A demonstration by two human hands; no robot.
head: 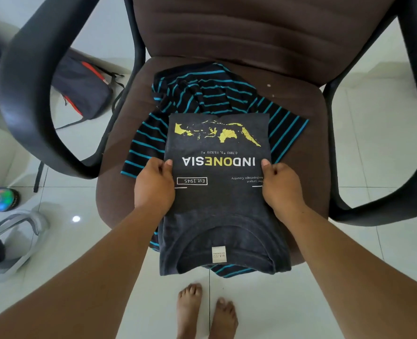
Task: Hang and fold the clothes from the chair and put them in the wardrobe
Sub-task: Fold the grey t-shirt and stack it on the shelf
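T-shirt point(217, 196) folded on chair point(300, 113) | left hand point(153, 184) pinches left edge | right hand point(282, 185) pinches right edge

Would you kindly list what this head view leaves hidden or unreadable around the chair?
- Striped shirt: its middle is hidden under the dark Indonesia T-shirt.
- Left hand and right hand: the fingers are tucked beneath that T-shirt.
- Neck label: print too small.
- Wardrobe: outside the frame.
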